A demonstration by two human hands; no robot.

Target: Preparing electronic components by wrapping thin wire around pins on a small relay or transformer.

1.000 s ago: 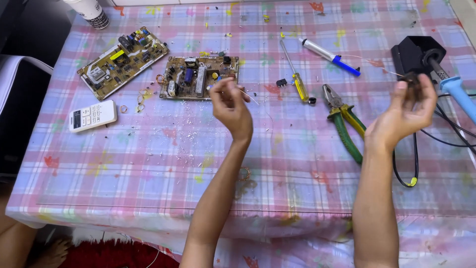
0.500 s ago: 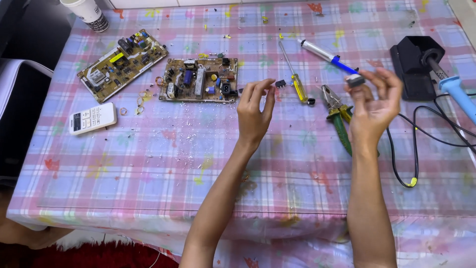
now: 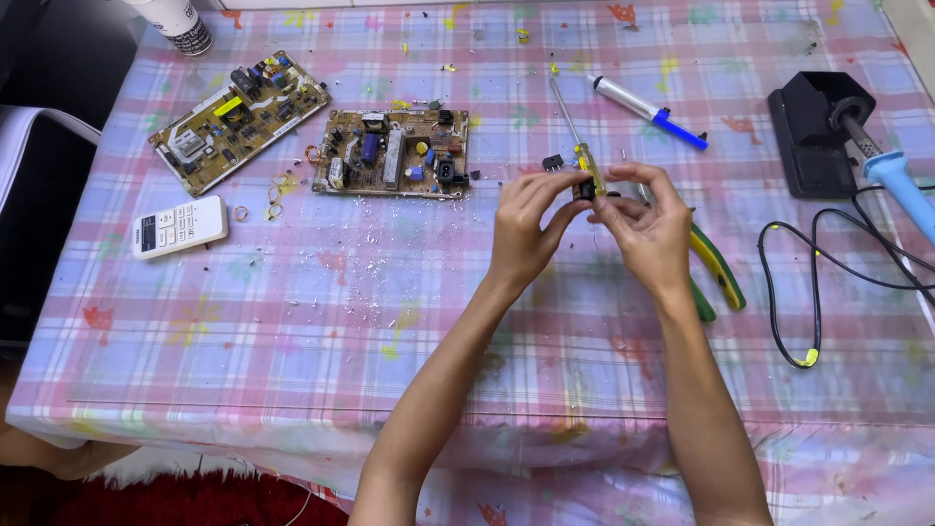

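My left hand (image 3: 526, 226) and my right hand (image 3: 648, 226) meet above the middle of the table. Their fingertips pinch a small dark component (image 3: 583, 189) between them. Directly behind the fingers lies a screwdriver (image 3: 575, 131) with a yellow handle. A brown circuit board (image 3: 394, 153) lies to the left of my hands. Green-handled pliers (image 3: 718, 269) rest on the cloth just right of my right wrist, partly hidden by it.
A second circuit board (image 3: 239, 119) and a white remote (image 3: 178, 226) lie at the left. A white and blue pen-shaped tool (image 3: 648, 111) lies at the back. A black soldering stand (image 3: 813, 131), a blue-handled soldering iron (image 3: 901, 185) and its black cord (image 3: 791, 302) sit at the right.
Both hands have come together at the table's middle. The right hand moved left from beside the soldering stand, and the left hand moved right to meet it.
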